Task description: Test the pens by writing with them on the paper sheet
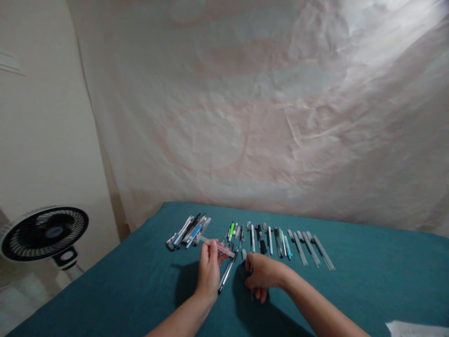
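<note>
My left hand [208, 270] pinches a clear pen barrel [216, 245] that points up and to the left, just above the teal cloth. A dark pen [227, 272] lies slanted on the cloth right beside that hand. My right hand [261, 275] rests knuckles-up on the cloth with fingers curled; a small grey pen part [244, 254] shows at its fingertips, and whether the hand grips it is unclear. Past both hands a row of pens [280, 241] lies side by side. A bundle of pens [189, 231] lies heaped to the left.
The table [368, 281] wears a teal cloth and backs onto a wall hung with crinkled white sheeting. A standing fan [45, 234] is off the table's left side. A white sheet of paper [417, 328] shows at the bottom right corner.
</note>
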Demonstrator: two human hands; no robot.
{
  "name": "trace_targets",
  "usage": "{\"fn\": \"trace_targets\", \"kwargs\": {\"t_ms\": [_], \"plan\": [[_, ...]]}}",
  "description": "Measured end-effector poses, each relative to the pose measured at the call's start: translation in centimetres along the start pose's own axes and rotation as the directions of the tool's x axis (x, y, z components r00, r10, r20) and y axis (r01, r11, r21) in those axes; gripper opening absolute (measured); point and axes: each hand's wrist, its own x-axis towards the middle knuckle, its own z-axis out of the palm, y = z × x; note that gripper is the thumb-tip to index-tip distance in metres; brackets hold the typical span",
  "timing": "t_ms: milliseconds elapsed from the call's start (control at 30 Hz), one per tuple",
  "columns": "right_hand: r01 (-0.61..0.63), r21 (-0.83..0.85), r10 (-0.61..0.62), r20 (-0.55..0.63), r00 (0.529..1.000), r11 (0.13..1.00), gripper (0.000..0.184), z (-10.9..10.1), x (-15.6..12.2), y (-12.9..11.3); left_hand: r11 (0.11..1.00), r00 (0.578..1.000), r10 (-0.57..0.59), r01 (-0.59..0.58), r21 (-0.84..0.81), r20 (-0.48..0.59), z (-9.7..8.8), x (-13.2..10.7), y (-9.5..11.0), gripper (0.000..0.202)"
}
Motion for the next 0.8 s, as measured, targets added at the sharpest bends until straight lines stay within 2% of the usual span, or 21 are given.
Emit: {"fn": "trace_targets", "kwargs": {"t_ms": [67,200,267,367,467,533,633,800], "plan": [[0.031,-0.010,-0.031,-0.011,0.999,0.999,0.030,0.0,-0.1,0.0,1.000,1.000,0.006,-0.006,0.007,0.022,0.0,-0.1,0.2,0.033],[0.116,-0.056,-0.119,-0.045,0.992,0.992,0.005,-0.7,-0.4,-0.2,0.998,0.996,0.003,-0.009,0.067,0.094,0.3,-0.4,0.8,0.036],[0.173,-0.078,-0.183,-0.156,0.971,0.982,0.008,-1.5,-0.8,-0.6,0.993,0.990,-0.015,-0.001,0.115,0.143,0.7,-0.8,1.3,0.036],[0.333,-0.063,-0.334,-0.341,0.879,0.941,0.020,-2.6,-1.6,-1.6,0.978,0.959,-0.036,-0.023,0.206,0.282,1.4,-1.8,2.0,0.033],[0.479,0.046,-0.434,-0.355,0.828,0.877,0.029,-2.9,-2.4,-2.9,0.956,0.898,-0.056,-0.078,0.284,0.437,1.9,-2.9,2.5,0.029],[0.505,0.109,-0.446,-0.337,0.829,0.856,0.032,-2.6,-2.8,-3.5,0.941,0.877,-0.064,-0.106,0.320,0.477,2.1,-3.3,2.6,0.028],[0.502,0.168,-0.434,-0.325,0.841,0.848,0.034,-2.4,-3.1,-3.8,0.921,0.883,-0.050,-0.140,0.364,0.466,2.1,-3.5,2.7,0.027],[0.457,0.238,-0.337,-0.414,0.846,0.857,0.028,-3.4,-2.7,-2.8,0.838,0.878,0.017,-0.273,0.472,0.479,2.0,-3.7,2.9,0.028]]}}
